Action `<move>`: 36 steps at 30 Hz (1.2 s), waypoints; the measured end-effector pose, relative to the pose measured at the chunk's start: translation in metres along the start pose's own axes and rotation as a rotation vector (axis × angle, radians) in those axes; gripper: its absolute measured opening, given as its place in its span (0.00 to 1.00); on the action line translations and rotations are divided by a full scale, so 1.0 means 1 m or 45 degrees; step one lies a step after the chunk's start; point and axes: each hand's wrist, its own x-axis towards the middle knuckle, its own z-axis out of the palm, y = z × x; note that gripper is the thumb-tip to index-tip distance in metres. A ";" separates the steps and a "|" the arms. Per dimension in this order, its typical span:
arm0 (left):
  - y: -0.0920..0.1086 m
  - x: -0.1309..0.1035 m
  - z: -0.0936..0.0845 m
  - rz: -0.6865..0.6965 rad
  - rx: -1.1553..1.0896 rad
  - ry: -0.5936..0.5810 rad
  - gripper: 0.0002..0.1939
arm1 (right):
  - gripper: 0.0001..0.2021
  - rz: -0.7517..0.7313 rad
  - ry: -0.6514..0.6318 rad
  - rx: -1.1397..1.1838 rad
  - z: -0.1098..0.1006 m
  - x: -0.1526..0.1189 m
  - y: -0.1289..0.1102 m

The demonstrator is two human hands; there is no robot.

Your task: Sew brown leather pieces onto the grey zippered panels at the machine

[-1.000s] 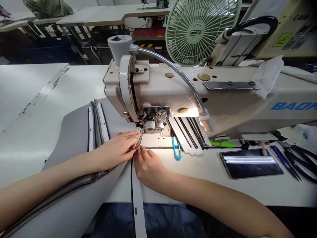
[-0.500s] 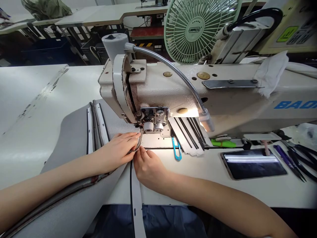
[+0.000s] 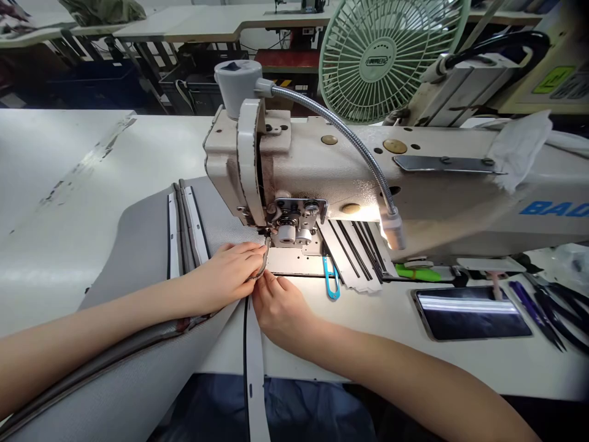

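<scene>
The white strip [image 3: 254, 362] with its black edge is pinched at its far end by the right hand [image 3: 279, 309], just near of the presser foot [image 3: 267, 236]. The grey fabric [image 3: 147, 245] is pressed flat by the left hand [image 3: 229, 276], fingers extended. Against a second ago, neither hand is seen to have shifted; only the view has moved, so the seam appears barely advanced.

Overall level: bright, even workshop light.
Local source: gooseneck lamp [image 3: 392, 226], lit at the machine's 3 o'clock side.
Glare: needle plate [image 3: 299, 263] washed pale; tablet screen [image 3: 473, 305] streaked white.
Focus: centre sharp; 3 o'clock edge soft.
Distortion: wide-angle bowing at edges.
</scene>
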 end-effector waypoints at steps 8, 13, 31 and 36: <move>-0.002 0.004 0.002 0.044 0.063 0.040 0.07 | 0.16 -0.005 -0.073 0.012 -0.010 0.006 0.007; -0.006 0.004 0.004 0.067 0.033 0.080 0.07 | 0.16 -0.004 -0.135 0.038 -0.012 0.006 0.008; -0.004 0.017 -0.007 0.021 0.011 0.110 0.05 | 0.17 0.058 -0.264 0.094 -0.001 0.009 0.017; -0.007 0.019 -0.006 -0.035 -0.077 0.183 0.07 | 0.17 0.065 -0.250 -0.001 -0.001 0.010 0.021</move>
